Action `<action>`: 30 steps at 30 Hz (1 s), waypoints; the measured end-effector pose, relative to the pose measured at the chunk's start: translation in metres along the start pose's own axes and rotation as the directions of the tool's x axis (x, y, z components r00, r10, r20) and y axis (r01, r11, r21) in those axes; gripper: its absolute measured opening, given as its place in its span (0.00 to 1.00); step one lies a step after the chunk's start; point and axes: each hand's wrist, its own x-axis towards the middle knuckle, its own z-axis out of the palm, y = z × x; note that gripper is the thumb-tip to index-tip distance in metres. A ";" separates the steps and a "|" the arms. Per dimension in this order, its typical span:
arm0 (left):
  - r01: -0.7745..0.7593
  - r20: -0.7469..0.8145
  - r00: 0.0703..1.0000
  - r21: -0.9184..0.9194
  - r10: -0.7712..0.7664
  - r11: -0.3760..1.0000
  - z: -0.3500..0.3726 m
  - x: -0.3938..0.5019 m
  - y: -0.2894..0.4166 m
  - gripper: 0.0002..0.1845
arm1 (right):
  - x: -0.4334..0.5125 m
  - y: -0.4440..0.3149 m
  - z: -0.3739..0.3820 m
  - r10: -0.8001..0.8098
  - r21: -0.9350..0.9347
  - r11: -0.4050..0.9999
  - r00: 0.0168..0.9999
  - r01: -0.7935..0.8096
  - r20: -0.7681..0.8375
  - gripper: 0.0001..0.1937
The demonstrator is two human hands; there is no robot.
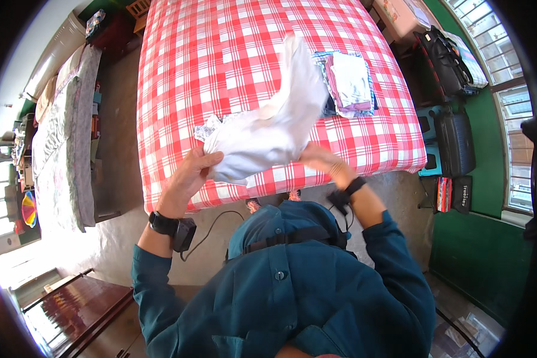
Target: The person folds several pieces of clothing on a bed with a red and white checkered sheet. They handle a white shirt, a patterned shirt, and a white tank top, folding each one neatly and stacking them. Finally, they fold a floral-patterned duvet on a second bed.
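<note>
A white cloth garment (pixel 259 143) is spread in the air above the near part of the bed, and its far right part is flung up and blurred. My left hand (pixel 192 168) pinches its near left edge, thumb on top. At the near right edge my right hand (pixel 322 162) grips the same cloth, its fingertips blurred and partly hidden. Behind the garment's left side, a grey-and-white patterned cloth (pixel 208 128) shows on the bed. To the right lies a stack of folded clothes (pixel 351 80), with a white piece on top and pink and blue checked ones under it.
The bed has a red-and-white checked cover (pixel 206 58). A second, narrower bed or couch (pixel 65 134) stands on the left. Along the right wall are a black suitcase (pixel 456 141), a black bag (pixel 445 62) and a blue plastic stool (pixel 431 159). A cable (pixel 210 232) hangs from my left wrist device.
</note>
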 end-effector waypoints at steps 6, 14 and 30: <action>0.120 -0.219 0.975 0.339 -0.046 0.933 -0.057 -0.005 -0.047 0.17 | 0.012 0.044 -0.013 0.254 0.143 0.962 0.953 -0.232 -0.164 0.21; -0.231 0.149 0.716 0.973 0.682 0.030 -0.041 -0.010 -0.071 0.10 | -0.003 -0.005 -0.013 0.056 -0.040 0.996 0.908 -0.080 -0.415 0.26; -0.244 -0.184 0.865 0.659 0.468 0.711 0.006 0.155 0.036 0.13 | 0.068 -0.179 -0.085 -0.279 -0.830 0.557 0.944 0.011 -0.175 0.29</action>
